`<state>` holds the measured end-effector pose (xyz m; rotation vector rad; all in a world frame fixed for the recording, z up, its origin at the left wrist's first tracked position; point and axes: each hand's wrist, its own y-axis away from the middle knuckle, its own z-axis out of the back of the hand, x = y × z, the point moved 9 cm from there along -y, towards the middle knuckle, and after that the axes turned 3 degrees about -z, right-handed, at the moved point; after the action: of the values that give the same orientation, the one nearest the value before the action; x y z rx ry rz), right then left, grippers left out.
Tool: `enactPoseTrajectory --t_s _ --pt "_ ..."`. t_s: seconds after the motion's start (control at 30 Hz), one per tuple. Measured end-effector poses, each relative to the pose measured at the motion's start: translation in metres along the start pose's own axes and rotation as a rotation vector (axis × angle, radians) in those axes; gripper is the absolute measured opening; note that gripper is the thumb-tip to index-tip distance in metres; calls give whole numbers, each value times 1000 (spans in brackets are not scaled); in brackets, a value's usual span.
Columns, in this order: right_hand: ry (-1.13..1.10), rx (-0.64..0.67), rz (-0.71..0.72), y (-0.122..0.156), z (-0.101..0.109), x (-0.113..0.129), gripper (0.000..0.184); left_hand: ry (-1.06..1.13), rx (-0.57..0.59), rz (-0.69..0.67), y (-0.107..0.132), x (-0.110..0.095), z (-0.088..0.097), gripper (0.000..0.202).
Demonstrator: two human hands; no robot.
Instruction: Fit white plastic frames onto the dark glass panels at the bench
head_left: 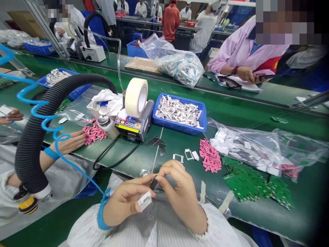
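My left hand [125, 200] is closed on a small white plastic frame [145, 200] near my lap. My right hand [177, 192] pinches a small dark strip [153, 183] just above that frame, its fingers curled together. Both hands meet at the near edge of the green table [180, 144]. In front of them lie three loose white frames [189, 155], some clear film pieces [156, 142] and a pile of pink strips [210, 158]. A stack of green circuit boards [246, 181] lies to the right.
A tape dispenser [133, 120] with a wide tape roll stands ahead, beside a blue tray [180, 113] of white parts. Bags of parts [257, 147] lie at right. A black ribbed hose [38, 137] hangs at left; a neighbour's hand [69, 142] touches pink strips. Other people work across the table.
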<state>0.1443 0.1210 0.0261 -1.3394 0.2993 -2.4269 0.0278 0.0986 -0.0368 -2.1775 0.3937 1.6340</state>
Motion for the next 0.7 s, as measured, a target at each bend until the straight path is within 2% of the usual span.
enactPoseTrajectory --t_s 0.23,0.4,0.5,0.6,0.7 --pt "-11 26 7 0 -11 -2 13 22 -34 -15 2 -7 5 29" --pt "30 75 55 -2 -21 0 14 25 -49 30 9 1 11 30" --pt "46 120 93 -2 -25 7 14 150 -138 75 11 10 15 33" --pt "-3 186 129 5 -29 11 14 444 -279 122 10 22 22 34" --pt "11 268 41 16 -44 -15 17 646 -418 126 12 28 34 30"
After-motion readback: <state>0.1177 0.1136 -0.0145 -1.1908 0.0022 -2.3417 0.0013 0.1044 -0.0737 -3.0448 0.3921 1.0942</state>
